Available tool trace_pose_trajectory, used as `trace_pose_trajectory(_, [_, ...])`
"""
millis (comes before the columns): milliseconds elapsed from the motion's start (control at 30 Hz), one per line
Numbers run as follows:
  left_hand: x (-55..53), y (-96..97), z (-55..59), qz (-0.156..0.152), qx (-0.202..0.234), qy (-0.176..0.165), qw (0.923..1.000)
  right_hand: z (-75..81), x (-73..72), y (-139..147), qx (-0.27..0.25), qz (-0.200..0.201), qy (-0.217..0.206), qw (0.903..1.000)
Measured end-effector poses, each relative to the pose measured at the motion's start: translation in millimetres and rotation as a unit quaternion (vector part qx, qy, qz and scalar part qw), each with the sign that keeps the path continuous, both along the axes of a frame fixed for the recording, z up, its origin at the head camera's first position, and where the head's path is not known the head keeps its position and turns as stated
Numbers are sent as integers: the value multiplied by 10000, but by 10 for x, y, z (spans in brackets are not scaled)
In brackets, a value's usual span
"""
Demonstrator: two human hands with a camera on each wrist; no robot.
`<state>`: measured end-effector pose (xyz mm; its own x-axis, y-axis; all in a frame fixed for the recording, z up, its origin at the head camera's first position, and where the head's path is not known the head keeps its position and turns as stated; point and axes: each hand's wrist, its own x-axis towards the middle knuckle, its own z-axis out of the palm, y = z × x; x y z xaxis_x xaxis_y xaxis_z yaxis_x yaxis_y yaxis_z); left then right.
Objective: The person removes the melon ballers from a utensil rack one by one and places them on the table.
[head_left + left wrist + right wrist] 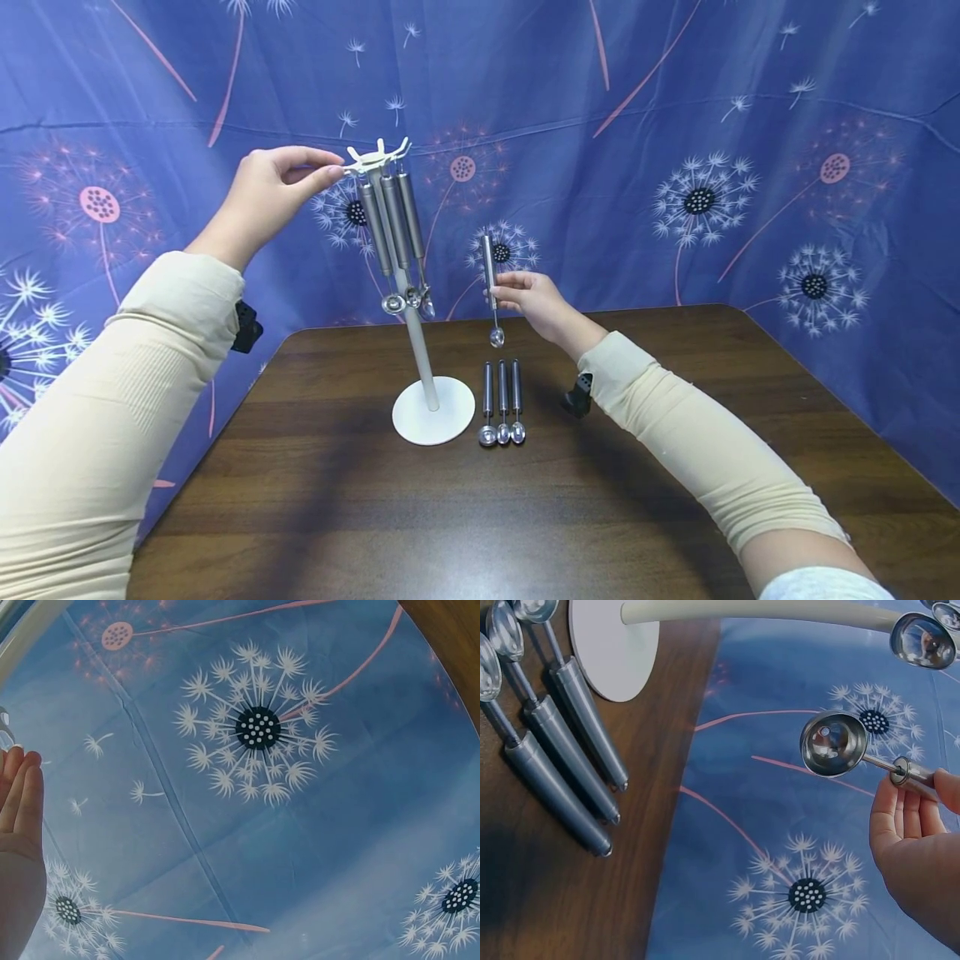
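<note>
My left hand (270, 192) pinches one arm of the white hook rack (367, 158) atop a slim stand (421, 358). Three steel melon ballers (396, 223) hang from its hooks, bowls down. To the right of the stand, my right hand (536, 302) holds another melon baller (490, 257) by its handle, raised above the table, bowl down. In the right wrist view its round bowl (834, 744) shows a small hole. Only part of the left hand (21, 817) shows at the left wrist view's edge.
Three more scoops (503, 387) lie side by side on the brown wooden table (337, 500), handles pointing away. Beside them is the stand's round white base (450, 421). A blue dandelion-print cloth (570, 183) hangs behind the table.
</note>
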<state>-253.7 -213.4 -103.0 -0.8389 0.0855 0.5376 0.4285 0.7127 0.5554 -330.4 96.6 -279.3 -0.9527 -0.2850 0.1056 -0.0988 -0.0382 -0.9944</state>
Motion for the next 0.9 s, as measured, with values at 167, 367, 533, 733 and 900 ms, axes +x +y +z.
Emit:
trace_pose_trajectory(167, [-11, -8, -15, 10, -12, 58, 10000, -39, -2, 13, -37, 15, -35, 10000])
trace_pose_trajectory(367, [-1, 8, -14, -28, -1, 197, 9998, -63, 1, 44, -70, 4, -49, 10000])
trace_pose_trajectory(533, [13, 27, -15, -32, -35, 274, 9996, -117, 7, 92, 82, -27, -95, 9999])
trace_pose_trajectory(733, [33, 50, -18, 48, -102, 306, 9995, -204, 20, 165, 381, -109, -214, 9990])
trace_pose_trajectory(900, [64, 67, -20, 148, 46, 124, 9998, -272, 49, 201, 502, -219, -290, 9981])
